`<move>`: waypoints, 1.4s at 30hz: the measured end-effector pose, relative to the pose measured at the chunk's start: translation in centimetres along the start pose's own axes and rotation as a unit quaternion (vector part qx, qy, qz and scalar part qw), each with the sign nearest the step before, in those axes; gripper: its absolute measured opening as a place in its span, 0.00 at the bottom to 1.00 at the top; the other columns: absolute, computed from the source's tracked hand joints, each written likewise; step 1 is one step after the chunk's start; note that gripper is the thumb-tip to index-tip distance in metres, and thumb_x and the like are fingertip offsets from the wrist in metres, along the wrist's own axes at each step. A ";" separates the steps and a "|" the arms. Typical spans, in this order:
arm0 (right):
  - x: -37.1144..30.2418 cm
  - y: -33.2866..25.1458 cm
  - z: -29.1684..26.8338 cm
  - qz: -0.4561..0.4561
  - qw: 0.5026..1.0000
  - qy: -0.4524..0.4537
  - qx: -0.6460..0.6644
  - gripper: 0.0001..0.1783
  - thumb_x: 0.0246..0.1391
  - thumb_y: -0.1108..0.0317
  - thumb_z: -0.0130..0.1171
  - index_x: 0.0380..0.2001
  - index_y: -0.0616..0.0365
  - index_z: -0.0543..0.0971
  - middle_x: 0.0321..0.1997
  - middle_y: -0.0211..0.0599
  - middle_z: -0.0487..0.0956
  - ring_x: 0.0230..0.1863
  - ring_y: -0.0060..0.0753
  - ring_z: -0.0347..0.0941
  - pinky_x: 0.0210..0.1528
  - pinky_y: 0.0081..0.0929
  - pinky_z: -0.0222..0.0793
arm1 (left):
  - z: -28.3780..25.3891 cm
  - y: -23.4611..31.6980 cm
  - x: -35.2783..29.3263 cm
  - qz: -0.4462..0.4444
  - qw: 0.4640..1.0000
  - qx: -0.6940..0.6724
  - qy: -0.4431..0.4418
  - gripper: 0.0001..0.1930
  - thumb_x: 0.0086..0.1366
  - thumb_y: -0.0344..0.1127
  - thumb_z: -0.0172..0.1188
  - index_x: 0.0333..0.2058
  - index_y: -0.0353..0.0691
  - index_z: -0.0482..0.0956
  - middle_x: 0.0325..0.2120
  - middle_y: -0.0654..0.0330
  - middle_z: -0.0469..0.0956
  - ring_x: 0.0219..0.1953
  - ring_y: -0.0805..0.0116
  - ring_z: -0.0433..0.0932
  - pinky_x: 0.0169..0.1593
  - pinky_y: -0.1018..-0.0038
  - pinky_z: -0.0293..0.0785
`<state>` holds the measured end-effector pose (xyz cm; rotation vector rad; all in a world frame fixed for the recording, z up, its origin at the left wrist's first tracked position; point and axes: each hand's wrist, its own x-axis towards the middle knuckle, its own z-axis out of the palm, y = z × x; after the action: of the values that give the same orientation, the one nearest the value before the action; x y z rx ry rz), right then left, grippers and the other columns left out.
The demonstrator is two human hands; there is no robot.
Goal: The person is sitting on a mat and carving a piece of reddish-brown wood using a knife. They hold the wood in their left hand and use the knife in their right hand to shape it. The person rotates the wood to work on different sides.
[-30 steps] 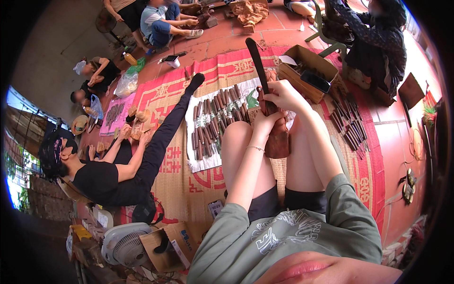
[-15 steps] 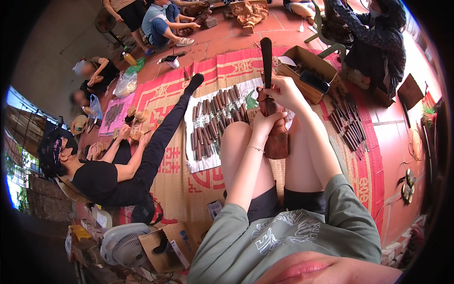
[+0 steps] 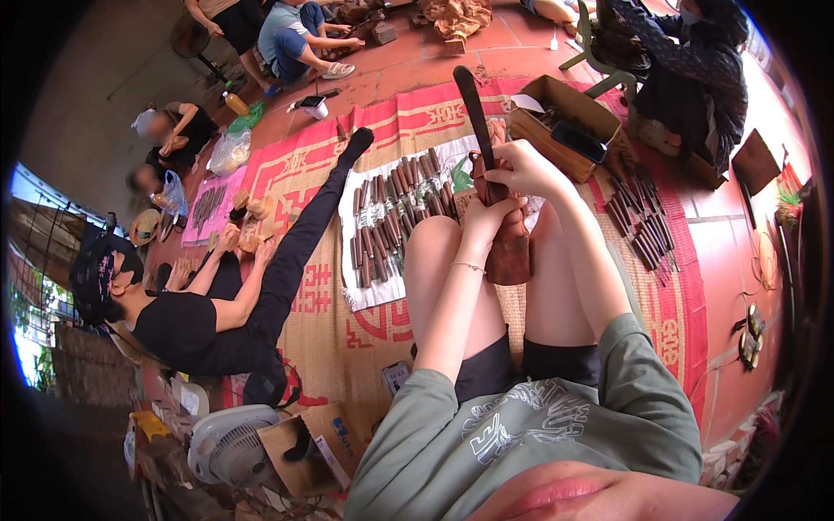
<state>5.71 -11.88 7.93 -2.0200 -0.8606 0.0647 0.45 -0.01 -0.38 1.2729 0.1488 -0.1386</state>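
Head view: dark tool (image 3: 474, 108) in right hand (image 3: 521, 169)

A grey wall (image 3: 109, 82) stands left of the red-tiled floor (image 3: 512, 52), bright at right.

Brown wooden piece (image 3: 509, 263), red and tan patterned mat (image 3: 321, 347)

Open mat (image 3: 334, 356) left of thighs (image 3: 556, 295), tool rows (image 3: 368, 243) blocking front-left, box (image 3: 539, 133) beyond right hand (image 3: 526, 168)
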 end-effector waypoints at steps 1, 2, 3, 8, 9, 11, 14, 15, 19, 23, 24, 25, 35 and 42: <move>0.1 -0.2 0.1 -0.012 0.999 0.028 -0.026 0.09 0.41 0.74 0.60 0.29 0.65 0.77 0.20 0.47 0.75 0.22 0.35 0.73 0.27 0.28 0.67 | 0.1 0.1 -0.1 -0.002 1.000 -0.002 0.000 0.20 0.44 0.28 0.67 0.38 0.31 0.74 0.31 0.59 0.77 0.30 0.74 0.76 0.35 0.80 0.73; 0.2 -0.4 0.2 -0.023 0.997 0.057 -0.051 0.09 0.41 0.74 0.60 0.30 0.65 0.77 0.21 0.47 0.75 0.23 0.35 0.73 0.27 0.28 0.68 | 0.1 0.2 -0.1 -0.004 1.000 -0.003 0.001 0.20 0.44 0.28 0.67 0.38 0.31 0.74 0.31 0.59 0.77 0.30 0.74 0.76 0.35 0.79 0.73; 0.3 -0.6 0.3 -0.035 0.993 0.086 -0.077 0.09 0.41 0.75 0.60 0.30 0.65 0.77 0.21 0.47 0.75 0.23 0.36 0.73 0.28 0.28 0.68 | 0.2 0.1 0.0 0.011 1.000 0.002 0.005 0.20 0.44 0.28 0.67 0.38 0.31 0.74 0.31 0.59 0.77 0.30 0.74 0.76 0.35 0.79 0.72; 0.5 0.6 0.3 -0.034 0.996 0.087 -0.003 0.10 0.41 0.74 0.61 0.31 0.65 0.77 0.19 0.47 0.74 0.21 0.36 0.72 0.27 0.28 0.68 | 0.5 0.5 -0.5 0.043 0.999 0.003 -0.002 0.21 0.43 0.29 0.68 0.38 0.31 0.74 0.32 0.59 0.77 0.32 0.74 0.76 0.36 0.79 0.72; 0.3 0.8 0.3 -0.049 0.996 0.066 0.029 0.10 0.41 0.74 0.61 0.31 0.65 0.76 0.19 0.47 0.74 0.20 0.36 0.72 0.27 0.28 0.67 | 0.5 0.5 -0.5 0.043 0.999 -0.003 0.000 0.21 0.43 0.29 0.68 0.38 0.31 0.74 0.32 0.58 0.77 0.33 0.73 0.76 0.37 0.79 0.72; 0.3 1.0 0.4 -0.024 0.999 0.032 -0.034 0.10 0.42 0.74 0.61 0.31 0.65 0.77 0.18 0.45 0.73 0.19 0.34 0.70 0.26 0.28 0.67 | 0.4 0.4 -0.4 0.041 0.999 -0.015 0.003 0.22 0.43 0.29 0.68 0.38 0.30 0.74 0.32 0.58 0.77 0.34 0.73 0.76 0.38 0.79 0.72; 0.5 0.3 0.4 -0.019 0.993 0.096 -0.068 0.10 0.42 0.75 0.60 0.31 0.66 0.76 0.17 0.45 0.73 0.18 0.32 0.70 0.25 0.28 0.67 | 0.5 0.0 -0.1 0.037 0.999 -0.015 0.004 0.21 0.43 0.28 0.68 0.38 0.30 0.74 0.32 0.58 0.77 0.33 0.73 0.76 0.38 0.78 0.73; 0.9 0.4 0.4 -0.029 0.988 0.129 -0.076 0.10 0.42 0.75 0.60 0.31 0.66 0.76 0.17 0.45 0.73 0.18 0.32 0.69 0.25 0.28 0.67 | 0.4 0.0 0.0 0.040 0.999 -0.011 0.007 0.20 0.43 0.28 0.67 0.38 0.30 0.74 0.32 0.58 0.77 0.32 0.73 0.76 0.38 0.78 0.73; 0.3 0.3 0.2 0.009 0.996 0.083 0.035 0.09 0.42 0.75 0.59 0.31 0.65 0.77 0.19 0.45 0.74 0.20 0.32 0.70 0.27 0.27 0.67 | 0.4 0.0 -0.4 0.067 0.998 0.002 -0.009 0.21 0.43 0.28 0.68 0.38 0.29 0.74 0.32 0.58 0.77 0.32 0.73 0.76 0.37 0.78 0.73; 0.3 0.3 0.4 -0.032 0.995 0.079 -0.060 0.10 0.42 0.75 0.59 0.31 0.65 0.76 0.20 0.46 0.75 0.20 0.31 0.70 0.26 0.28 0.66 | 0.4 0.0 -0.1 0.037 0.999 -0.009 -0.007 0.22 0.43 0.30 0.68 0.38 0.29 0.73 0.33 0.58 0.77 0.33 0.73 0.76 0.37 0.78 0.72; 0.8 0.2 0.5 -0.019 0.990 0.121 -0.072 0.10 0.41 0.75 0.59 0.32 0.65 0.76 0.19 0.47 0.74 0.19 0.32 0.70 0.25 0.28 0.66 | 0.4 0.2 -0.1 0.033 0.999 0.007 0.001 0.22 0.43 0.30 0.68 0.38 0.29 0.73 0.33 0.58 0.77 0.33 0.73 0.76 0.37 0.78 0.72; 0.7 0.1 0.5 -0.022 0.989 0.131 -0.059 0.10 0.41 0.75 0.59 0.31 0.65 0.76 0.19 0.47 0.74 0.19 0.31 0.69 0.25 0.28 0.66 | 0.3 0.2 -0.1 0.029 0.999 0.023 0.009 0.22 0.43 0.30 0.68 0.38 0.29 0.73 0.33 0.58 0.77 0.33 0.73 0.76 0.37 0.78 0.72; 0.9 2.0 1.0 -0.038 0.990 0.135 -0.027 0.10 0.40 0.73 0.60 0.31 0.64 0.78 0.21 0.44 0.77 0.22 0.24 0.70 0.30 0.25 0.68 | 0.7 0.9 -0.8 0.020 0.999 -0.010 -0.023 0.23 0.45 0.28 0.67 0.41 0.30 0.72 0.36 0.59 0.76 0.37 0.72 0.75 0.41 0.77 0.71; 0.0 0.3 -0.2 -0.039 0.998 0.027 -0.053 0.10 0.39 0.72 0.61 0.28 0.64 0.77 0.17 0.44 0.72 0.17 0.37 0.66 0.25 0.29 0.65 | 0.9 1.2 -0.9 -0.004 1.000 0.001 -0.012 0.25 0.44 0.29 0.67 0.43 0.30 0.71 0.37 0.59 0.75 0.37 0.72 0.75 0.42 0.78 0.71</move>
<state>5.93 -12.10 7.77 -2.0740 -0.9238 -0.0793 -0.22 -0.45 1.20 1.2728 0.1325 -0.1602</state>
